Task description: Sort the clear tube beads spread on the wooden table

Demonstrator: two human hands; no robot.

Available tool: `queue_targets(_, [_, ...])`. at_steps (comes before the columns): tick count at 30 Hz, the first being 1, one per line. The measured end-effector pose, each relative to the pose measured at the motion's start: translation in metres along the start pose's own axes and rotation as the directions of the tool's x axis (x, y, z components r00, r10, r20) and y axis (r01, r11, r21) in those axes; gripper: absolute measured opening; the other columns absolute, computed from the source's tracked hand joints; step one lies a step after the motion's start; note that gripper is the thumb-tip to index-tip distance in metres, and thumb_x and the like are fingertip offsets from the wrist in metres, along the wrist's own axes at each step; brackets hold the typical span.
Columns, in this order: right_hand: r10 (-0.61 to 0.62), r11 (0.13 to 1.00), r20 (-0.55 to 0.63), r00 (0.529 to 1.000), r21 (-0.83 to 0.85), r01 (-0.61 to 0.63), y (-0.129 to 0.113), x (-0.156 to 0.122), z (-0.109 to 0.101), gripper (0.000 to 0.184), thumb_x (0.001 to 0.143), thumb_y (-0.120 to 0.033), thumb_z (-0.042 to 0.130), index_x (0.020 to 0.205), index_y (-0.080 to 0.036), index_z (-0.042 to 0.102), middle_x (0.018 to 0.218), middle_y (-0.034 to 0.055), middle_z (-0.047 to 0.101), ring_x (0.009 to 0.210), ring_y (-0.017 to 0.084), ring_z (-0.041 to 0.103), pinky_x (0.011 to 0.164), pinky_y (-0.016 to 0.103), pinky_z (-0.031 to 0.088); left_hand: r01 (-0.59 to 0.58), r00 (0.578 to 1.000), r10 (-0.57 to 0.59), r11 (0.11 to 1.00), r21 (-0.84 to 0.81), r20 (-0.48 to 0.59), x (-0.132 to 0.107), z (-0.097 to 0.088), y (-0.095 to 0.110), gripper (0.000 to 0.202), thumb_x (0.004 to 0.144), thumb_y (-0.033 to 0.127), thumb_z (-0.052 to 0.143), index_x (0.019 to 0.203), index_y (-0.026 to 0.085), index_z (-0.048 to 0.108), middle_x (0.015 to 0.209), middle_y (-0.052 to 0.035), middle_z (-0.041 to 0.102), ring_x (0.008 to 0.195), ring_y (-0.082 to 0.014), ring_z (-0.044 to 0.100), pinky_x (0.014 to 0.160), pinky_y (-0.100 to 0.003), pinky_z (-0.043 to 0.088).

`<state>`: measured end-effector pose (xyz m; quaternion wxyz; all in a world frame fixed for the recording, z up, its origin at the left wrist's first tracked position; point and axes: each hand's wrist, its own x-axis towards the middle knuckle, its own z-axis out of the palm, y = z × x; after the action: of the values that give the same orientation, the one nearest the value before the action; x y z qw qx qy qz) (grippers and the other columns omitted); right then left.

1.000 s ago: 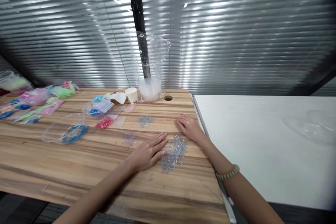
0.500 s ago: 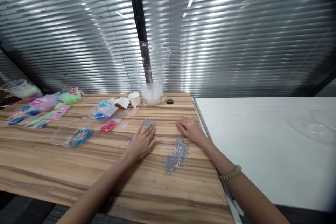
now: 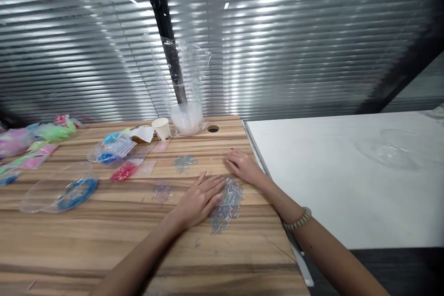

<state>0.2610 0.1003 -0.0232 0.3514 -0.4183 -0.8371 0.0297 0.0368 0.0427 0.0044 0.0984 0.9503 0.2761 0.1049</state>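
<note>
My left hand point(image 3: 202, 198) lies palm down with its fingers spread. Its fingertips reach the left edge of a pile of small, clear, tube-shaped beads point(image 3: 227, 208) on the wooden table. My right hand point(image 3: 244, 166) rests just beyond that pile, near the table's right edge. Its fingers are loosely bent and a little apart, and nothing shows in them. A smaller, flat cluster of greyish beads point(image 3: 183, 163) is farther back, left of my right hand. To the left of my left hand sits a small patch of purplish clear beads point(image 3: 162, 191).
A clear lidded tub with blue contents point(image 3: 78, 193) stands open at left. Behind it are a bag of red beads point(image 3: 124, 171), a plastic container point(image 3: 110, 151), a paper cup point(image 3: 161, 128) and a white tub in clear plastic point(image 3: 187, 118). A white table point(image 3: 312, 185) adjoins on the right.
My left hand has moved right, from the greyish cluster to the edge of the larger pile, uncovering the cluster. The right hand stays in place on the table. The view has turned right.
</note>
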Motion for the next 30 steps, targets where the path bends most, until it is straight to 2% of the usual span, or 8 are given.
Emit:
queue_targets(5, [0.024, 1.000, 0.029, 0.999, -0.006, -0.024, -0.002, 0.001, -0.003, 0.021, 0.091, -0.016, 0.043, 0.092, -0.019, 0.064, 0.094, 0.0057, 0.068, 0.091, 0.020, 0.060, 0.094, 0.040, 0.042, -0.014, 1.000, 0.014, 1.000, -0.017, 0.019, 0.004, 0.003, -0.001, 0.044, 0.099, 0.035, 0.026, 0.140, 0.023, 0.031, 0.145, -0.0035, 0.034, 0.135, -0.0184, 0.026, 0.115, -0.048, 0.011])
queue_targets(12, [0.017, 1.000, 0.059, 0.998, 0.002, -0.017, -0.001, -0.002, -0.005, 0.021, 0.092, -0.018, 0.043, 0.092, -0.018, 0.064, 0.093, 0.0059, 0.067, 0.093, 0.021, 0.057, 0.095, 0.041, 0.041, 0.022, 0.999, -0.023, 1.000, -0.014, -0.032, -0.004, -0.006, -0.008, 0.042, 0.098, 0.032, 0.030, 0.138, 0.020, 0.037, 0.140, -0.0064, 0.041, 0.133, -0.0200, 0.033, 0.114, -0.050, 0.012])
queue_targets(17, [0.017, 1.000, 0.063, 0.998, 0.014, -0.018, -0.004, -0.002, -0.007, 0.023, 0.092, -0.018, 0.041, 0.092, -0.018, 0.064, 0.094, 0.0062, 0.067, 0.094, 0.021, 0.058, 0.092, 0.040, 0.043, -0.097, 0.994, 0.100, 0.993, -0.062, 0.053, -0.006, -0.016, -0.006, 0.038, 0.097, 0.030, 0.032, 0.132, 0.023, 0.046, 0.141, -0.0041, 0.039, 0.134, -0.0203, 0.029, 0.113, -0.050, 0.015])
queue_targets(20, [0.024, 0.999, 0.065, 0.998, 0.029, -0.026, -0.005, -0.001, -0.009, 0.022, 0.093, -0.018, 0.042, 0.092, -0.018, 0.064, 0.093, 0.0058, 0.067, 0.094, 0.021, 0.058, 0.091, 0.040, 0.044, -0.136, 0.988, 0.141, 0.987, -0.084, 0.057, -0.005, -0.016, -0.005, 0.036, 0.096, 0.031, 0.036, 0.128, 0.023, 0.051, 0.139, -0.0045, 0.041, 0.134, -0.0211, 0.030, 0.113, -0.050, 0.017])
queue_targets(30, [0.026, 0.998, 0.066, 0.997, 0.051, -0.029, -0.007, -0.001, -0.010, 0.022, 0.092, -0.016, 0.042, 0.092, -0.017, 0.065, 0.094, 0.0073, 0.068, 0.095, 0.020, 0.058, 0.091, 0.039, 0.044, -0.090, 0.996, 0.092, 0.991, -0.095, 0.020, -0.006, -0.016, -0.023, 0.035, 0.096, 0.028, 0.037, 0.126, 0.021, 0.053, 0.139, -0.0046, 0.042, 0.132, -0.0200, 0.033, 0.112, -0.045, 0.025])
